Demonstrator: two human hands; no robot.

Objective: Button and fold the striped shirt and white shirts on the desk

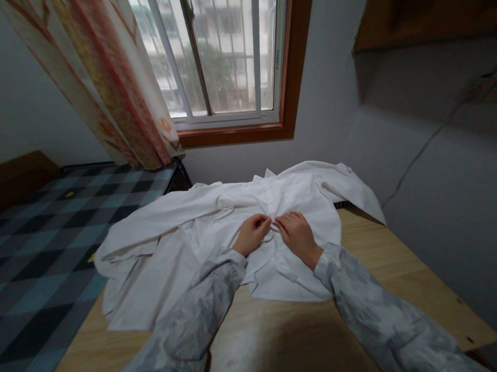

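A white long-sleeved shirt lies spread over the wooden table, its sleeves reaching out to both sides. At the middle of its front, my left hand pinches the cloth between thumb and fingers. My right hand grips the fabric just beside it, so the fingertips of both hands nearly meet. Folds run outward from that spot. Any button under the fingertips is too small and too covered to make out. Below the hands, the shirt's hem hangs loosely over the tabletop.
Left of the table is a bed with a checked blue and black sheet. Behind stand a window and a patterned curtain. A cable runs down the right wall, below a wooden shelf.
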